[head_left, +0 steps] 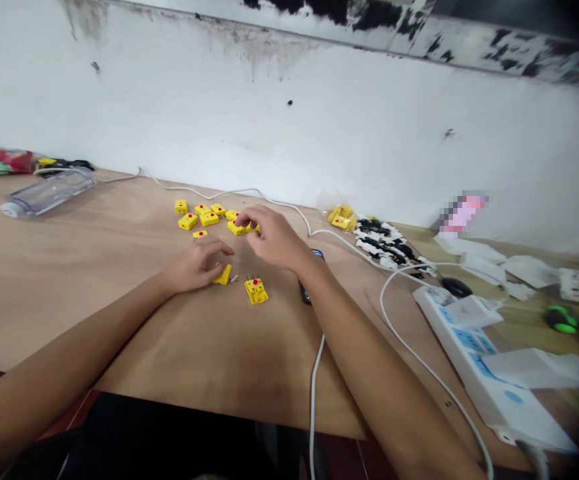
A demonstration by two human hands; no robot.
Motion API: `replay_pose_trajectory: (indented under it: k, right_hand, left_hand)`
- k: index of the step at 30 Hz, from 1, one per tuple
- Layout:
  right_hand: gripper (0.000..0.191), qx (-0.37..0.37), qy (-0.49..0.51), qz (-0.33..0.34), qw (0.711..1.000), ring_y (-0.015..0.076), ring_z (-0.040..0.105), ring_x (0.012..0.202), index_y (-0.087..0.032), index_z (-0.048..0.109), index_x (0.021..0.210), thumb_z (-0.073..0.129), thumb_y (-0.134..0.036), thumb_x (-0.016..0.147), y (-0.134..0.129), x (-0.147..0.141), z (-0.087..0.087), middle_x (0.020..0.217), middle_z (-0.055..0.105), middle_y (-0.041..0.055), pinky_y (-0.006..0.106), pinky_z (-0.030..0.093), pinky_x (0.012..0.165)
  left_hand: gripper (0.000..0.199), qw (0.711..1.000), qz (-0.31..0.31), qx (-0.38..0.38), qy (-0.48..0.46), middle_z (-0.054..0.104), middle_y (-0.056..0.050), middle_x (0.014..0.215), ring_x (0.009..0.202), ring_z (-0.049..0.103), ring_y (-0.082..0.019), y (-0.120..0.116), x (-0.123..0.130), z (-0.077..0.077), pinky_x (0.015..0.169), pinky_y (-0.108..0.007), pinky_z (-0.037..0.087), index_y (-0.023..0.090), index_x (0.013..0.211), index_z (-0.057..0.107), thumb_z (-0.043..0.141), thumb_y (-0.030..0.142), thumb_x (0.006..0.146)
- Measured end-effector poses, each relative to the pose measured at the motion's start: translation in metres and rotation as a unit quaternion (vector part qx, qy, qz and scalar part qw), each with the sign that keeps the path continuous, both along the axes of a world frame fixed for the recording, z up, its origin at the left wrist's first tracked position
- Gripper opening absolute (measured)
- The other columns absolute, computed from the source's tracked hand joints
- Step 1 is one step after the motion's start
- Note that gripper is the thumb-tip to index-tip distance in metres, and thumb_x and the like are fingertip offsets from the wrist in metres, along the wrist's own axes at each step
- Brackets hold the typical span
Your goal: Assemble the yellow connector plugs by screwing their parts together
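Note:
My left hand [198,265] rests on the wooden table, its fingers apart and curved beside a yellow piece [222,275], which lies near the thumb. Over the group of small yellow blocks with red dots [209,218] is my right hand [268,235]; its fingers are bent, with a yellow block [236,229] under the fingertips, and whether it is gripped is unclear. An opened yellow connector with a red dot and metal pins [256,291] lies on the table between my forearms.
A clear bottle [52,193] lies at the left. Behind my right hand are a bag of yellow parts [342,217] and black-and-white pieces [386,243]. A phone [306,292] sits partly under my right arm. A power strip [489,367] and white cables [394,323] occupy the right.

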State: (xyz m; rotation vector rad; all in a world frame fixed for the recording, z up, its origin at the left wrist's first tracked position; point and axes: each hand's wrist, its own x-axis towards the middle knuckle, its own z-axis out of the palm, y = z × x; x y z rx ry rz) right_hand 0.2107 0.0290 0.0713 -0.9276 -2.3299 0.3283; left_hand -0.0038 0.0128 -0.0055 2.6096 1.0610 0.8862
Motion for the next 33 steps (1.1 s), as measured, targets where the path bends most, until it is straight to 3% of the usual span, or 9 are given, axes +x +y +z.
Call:
replay_pose_trajectory:
  k: [4,7,9,13,15,20,23,26,33]
  right_hand:
    - [0.043,0.022,0.161,-0.030,0.986,0.0154,0.061,0.103,-0.021,0.055,0.112,0.035,0.002,0.082,-0.005,0.018,0.007,0.110,0.064,0.0057,0.033,0.049,0.095]
    - [0.040,-0.029,0.255,-0.034,0.966,0.0153,0.067,0.100,-0.026,0.046,0.127,0.046,-0.010,0.090,-0.017,0.031,-0.005,0.117,0.065,0.0065,0.033,0.055,0.088]
    - [0.038,-0.037,0.326,-0.049,0.943,0.0162,0.070,0.096,-0.026,0.046,0.126,0.055,-0.018,0.090,-0.026,0.038,-0.017,0.113,0.067,0.0061,0.032,0.058,0.083]
    - [0.028,0.009,0.452,-0.106,0.886,0.0175,0.073,0.093,-0.020,0.059,0.112,0.067,-0.023,0.086,-0.038,0.049,-0.034,0.105,0.072,0.0076,0.034,0.060,0.086]
    - [0.027,0.020,0.474,-0.131,0.870,0.0174,0.073,0.091,-0.018,0.064,0.111,0.068,-0.025,0.085,-0.040,0.052,-0.040,0.104,0.074,0.0084,0.033,0.061,0.083]
    - [0.037,0.015,0.434,-0.126,0.892,0.0145,0.071,0.083,-0.020,0.071,0.116,0.073,-0.026,0.080,-0.043,0.051,-0.047,0.100,0.074,0.0048,0.032,0.061,0.078]
    - [0.034,0.064,0.433,-0.135,0.889,0.0127,0.069,0.077,-0.022,0.072,0.116,0.072,-0.023,0.081,-0.049,0.050,-0.044,0.094,0.075,0.0028,0.030,0.060,0.074]
    - [0.024,0.098,0.418,-0.143,0.892,0.0138,0.069,0.079,-0.023,0.074,0.108,0.069,-0.023,0.085,-0.053,0.048,-0.044,0.091,0.074,0.0030,0.029,0.060,0.073]
    - [0.017,0.112,0.325,-0.113,0.932,0.0167,0.070,0.082,-0.026,0.075,0.103,0.062,-0.027,0.092,-0.066,0.028,-0.052,0.091,0.075,0.0019,0.035,0.060,0.081]
  left_hand:
    - [0.030,0.996,-0.076,0.017,0.052,0.067,-0.010,0.119,0.115,0.060,-0.026,-0.012,0.014,0.007,0.103,-0.042,0.041,0.020,0.116,0.063,0.052,0.022,0.088]
    - [0.047,0.989,-0.114,0.009,0.089,0.062,-0.011,0.134,0.126,0.055,-0.028,-0.015,0.027,0.009,0.106,-0.044,0.038,0.021,0.131,0.055,0.052,0.018,0.085]
    - [0.055,0.984,-0.133,-0.004,0.121,0.059,-0.011,0.138,0.130,0.053,-0.029,-0.014,0.035,0.010,0.105,-0.045,0.037,0.022,0.137,0.050,0.052,0.016,0.083]
    - [0.036,0.973,-0.165,-0.018,0.161,0.066,-0.008,0.125,0.122,0.058,-0.027,-0.010,0.049,0.012,0.099,-0.043,0.037,0.024,0.122,0.059,0.053,0.020,0.086]
    - [0.026,0.974,-0.155,-0.017,0.162,0.069,-0.007,0.115,0.115,0.061,-0.027,-0.010,0.054,0.012,0.097,-0.042,0.036,0.024,0.113,0.064,0.057,0.027,0.088]
    - [0.034,0.983,-0.097,-0.019,0.154,0.069,-0.007,0.108,0.111,0.059,-0.030,-0.017,0.053,0.009,0.094,-0.044,0.034,0.023,0.105,0.067,0.068,0.049,0.084]
    - [0.039,0.987,-0.086,-0.027,0.136,0.070,-0.007,0.107,0.110,0.058,-0.030,-0.019,0.047,0.008,0.094,-0.044,0.033,0.022,0.100,0.068,0.068,0.057,0.083]
    - [0.038,0.988,-0.083,-0.028,0.128,0.070,-0.006,0.106,0.109,0.059,-0.029,-0.019,0.043,0.009,0.094,-0.044,0.033,0.023,0.102,0.068,0.067,0.056,0.083]
    - [0.027,0.986,-0.105,-0.043,0.120,0.072,-0.003,0.090,0.103,0.060,-0.028,-0.023,0.047,0.009,0.096,-0.043,0.035,0.023,0.092,0.070,0.070,0.047,0.080]
